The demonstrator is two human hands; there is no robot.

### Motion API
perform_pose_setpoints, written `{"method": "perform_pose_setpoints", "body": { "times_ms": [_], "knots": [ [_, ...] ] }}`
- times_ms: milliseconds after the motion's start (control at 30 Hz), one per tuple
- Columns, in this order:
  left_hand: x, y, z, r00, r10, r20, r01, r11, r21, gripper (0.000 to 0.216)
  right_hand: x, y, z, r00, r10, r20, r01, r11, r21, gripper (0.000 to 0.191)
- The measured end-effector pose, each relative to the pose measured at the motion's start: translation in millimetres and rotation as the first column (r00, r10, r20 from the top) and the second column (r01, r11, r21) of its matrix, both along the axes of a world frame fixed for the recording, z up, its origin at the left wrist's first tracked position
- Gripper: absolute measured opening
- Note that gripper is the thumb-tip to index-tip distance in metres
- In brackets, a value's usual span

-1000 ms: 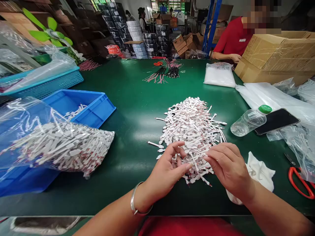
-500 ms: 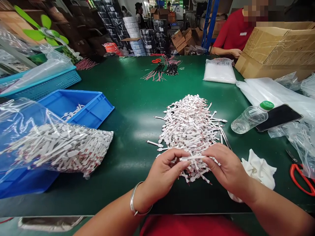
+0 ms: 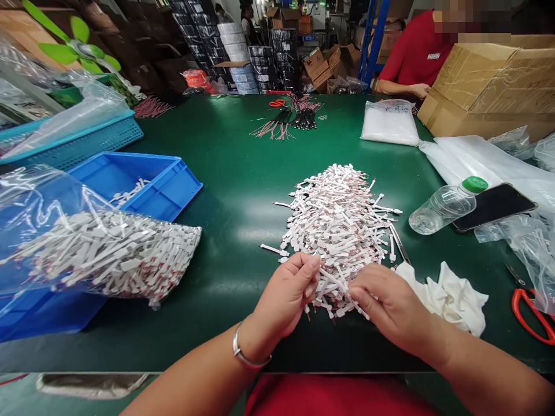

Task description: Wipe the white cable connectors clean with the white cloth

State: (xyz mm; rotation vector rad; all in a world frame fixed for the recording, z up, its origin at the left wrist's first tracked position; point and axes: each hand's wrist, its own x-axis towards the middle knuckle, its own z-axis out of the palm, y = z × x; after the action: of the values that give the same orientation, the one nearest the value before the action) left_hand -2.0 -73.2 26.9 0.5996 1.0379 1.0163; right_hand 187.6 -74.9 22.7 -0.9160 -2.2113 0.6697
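My left hand (image 3: 289,293) is closed in a pinch, thumb against the fingers, at the near left side of a heap of short white cables (image 3: 338,214). My right hand (image 3: 388,305) is pinched at the heap's near right side. Between the two sets of fingertips runs one short white cable (image 3: 334,281), slanting down to the right, its ends hidden by my fingers. The cables in the heap have flat white connectors and reddish wire ends. A crumpled white cloth (image 3: 462,297) lies beside my right hand.
Left are a clear bag of similar cables (image 3: 117,254) and a blue bin (image 3: 173,188). At right stand a bottle (image 3: 442,209), a phone (image 3: 496,207) and red-handled scissors (image 3: 531,320). Across the table a person in a red shirt (image 3: 416,52) is beside a cardboard box (image 3: 485,81).
The cable between my hands has gone from level to slanted. My left hand has turned, its fingertips rising and moving left; my right fingertips have dropped slightly. The view has shifted a little.
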Motion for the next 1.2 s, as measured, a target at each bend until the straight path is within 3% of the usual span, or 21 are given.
{"method": "perform_pose_setpoints", "body": {
  "times_ms": [67,133,233,333,500,633,800,933,1200],
  "knots": [
    [-1.5,1.9,0.6,1.000,0.002,0.002,-0.002,1.000,-0.023,0.045,4.5,4.2,-1.8,0.993,-0.118,0.022,0.117,0.991,0.062,0.012],
    [-2.5,3.0,0.4,1.000,-0.001,0.002,0.001,0.999,-0.032,0.045,7.2,8.5,-4.0,0.982,-0.167,0.090,0.157,0.981,0.110,0.017],
    [-3.2,3.7,-0.1,1.000,0.015,0.027,-0.014,0.999,-0.041,0.043,8.3,12.7,-6.7,0.975,-0.108,0.194,0.095,0.993,0.074,0.013],
    [-4.2,4.7,0.0,0.995,0.015,0.095,-0.009,0.998,-0.063,0.038,9.0,13.6,-7.2,0.975,-0.103,0.196,0.097,0.994,0.043,0.012],
    [-8.3,8.4,2.4,0.981,-0.002,0.194,0.030,0.990,-0.140,0.032,7.2,9.4,-5.6,0.980,-0.169,0.103,0.151,0.975,0.161,0.014],
    [-14.0,11.2,8.0,0.997,-0.031,0.073,0.035,0.997,-0.063,0.026,-5.4,4.8,-6.3,0.985,-0.106,0.137,0.063,0.956,0.288,0.020],
    [-19.7,12.5,11.6,0.992,-0.054,-0.110,0.064,0.994,0.094,0.029,-21.3,6.9,-8.6,0.919,-0.142,0.367,-0.049,0.885,0.464,0.034],
    [-21.1,12.6,8.8,0.983,-0.024,-0.181,0.052,0.987,0.152,0.027,-24.1,10.1,-6.4,0.863,-0.160,0.479,-0.105,0.872,0.479,0.028],
    [-23.4,11.9,4.9,0.967,-0.003,-0.256,0.059,0.975,0.214,0.026,-21.8,12.2,-9.3,0.867,-0.137,0.479,-0.098,0.895,0.434,0.014]
  ]
}}
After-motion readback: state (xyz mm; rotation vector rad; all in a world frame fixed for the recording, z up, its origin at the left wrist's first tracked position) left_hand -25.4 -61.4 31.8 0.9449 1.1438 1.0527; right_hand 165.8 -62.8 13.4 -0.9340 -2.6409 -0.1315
